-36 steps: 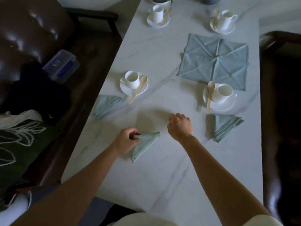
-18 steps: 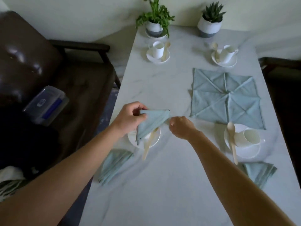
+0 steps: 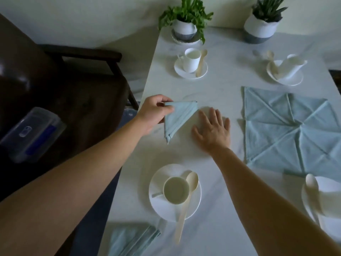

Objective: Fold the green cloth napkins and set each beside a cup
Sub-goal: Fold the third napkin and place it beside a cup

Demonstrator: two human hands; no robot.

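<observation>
I am carrying the napkin [image 3: 178, 119] in my left hand [image 3: 153, 115] beyond the near cup [image 3: 176, 190]; my right hand [image 3: 212, 130] is flattening onto the table [image 3: 212, 89] beside it.

Left grip [image 3: 155, 113] pinching a folded triangular green napkin [image 3: 178, 120], right grip [image 3: 212, 131] flat on the white table [image 3: 212, 89] just beside it, fingers [image 3: 215, 117] spread, creased open napkin [image 3: 295, 130] to the right, cup [image 3: 176, 190] on saucer [image 3: 158, 204] nearer.
</observation>
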